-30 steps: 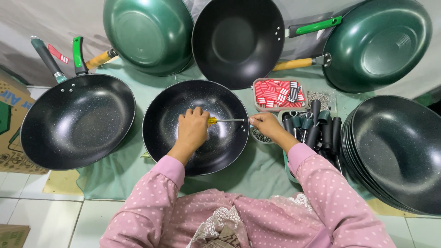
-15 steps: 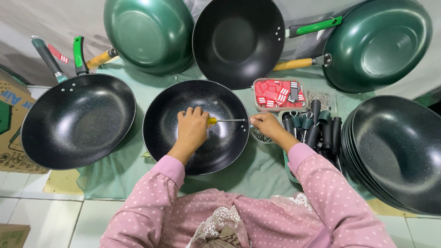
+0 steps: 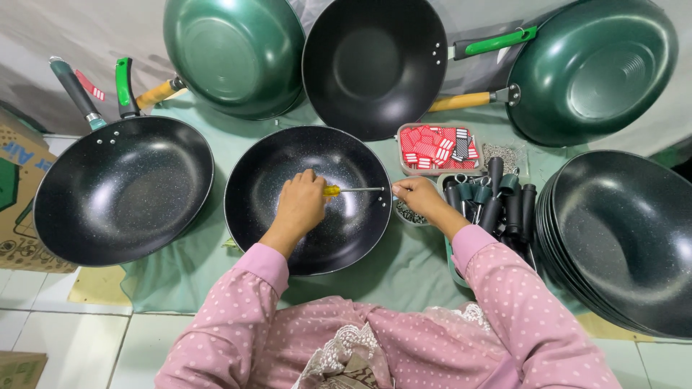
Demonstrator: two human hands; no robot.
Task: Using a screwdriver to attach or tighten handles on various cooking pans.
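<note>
My left hand [image 3: 301,204] grips a yellow-handled screwdriver [image 3: 351,190] inside the black wok [image 3: 288,155], shaft lying level toward its right rim, where my right hand [image 3: 416,198] pinches at the tip.

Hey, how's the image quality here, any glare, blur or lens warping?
Head view: sharp overall, no motion blur on the left hand or right hand; soft, even light with mild sheen on the green pan; wide-angle lens bows the stacked pans at the right edge.
</note>
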